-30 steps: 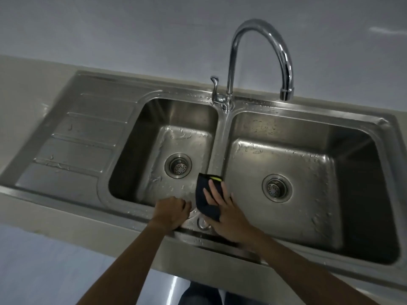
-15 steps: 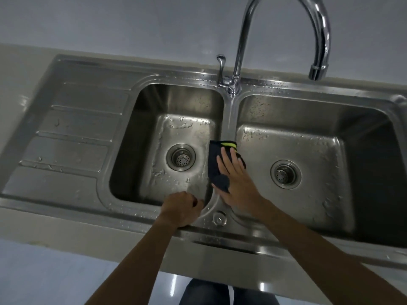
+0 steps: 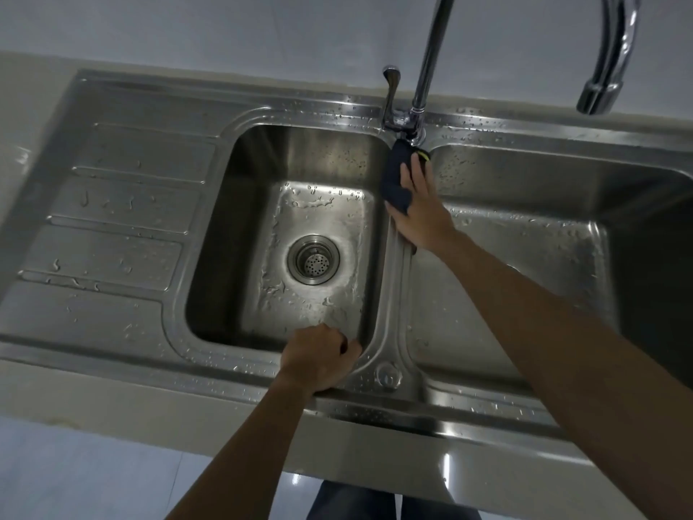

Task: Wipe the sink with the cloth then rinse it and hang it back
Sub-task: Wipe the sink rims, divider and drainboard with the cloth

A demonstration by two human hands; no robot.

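A stainless steel double sink [image 3: 390, 294] has two wet bowls split by a narrow divider. A dark blue cloth [image 3: 394, 182] with a yellow-green edge lies on the far end of that divider, just below the tap base. My right hand [image 3: 420, 208] presses flat on the cloth with straight fingers. My left hand [image 3: 318, 360] rests on the front rim of the left bowl, fingers curled over the edge. A chrome tap [image 3: 427, 61] arches over the right bowl; no water runs.
A ribbed draining board [image 3: 112, 227] with water drops lies left of the bowls. The left bowl has a round drain [image 3: 313, 260]. A small round overflow fitting [image 3: 388, 375] sits at the front of the divider. A pale wall rises behind the sink.
My right hand has slid the cloth along the divider away from me, from the front rim up to the tap base. My left hand has stayed on the front rim.
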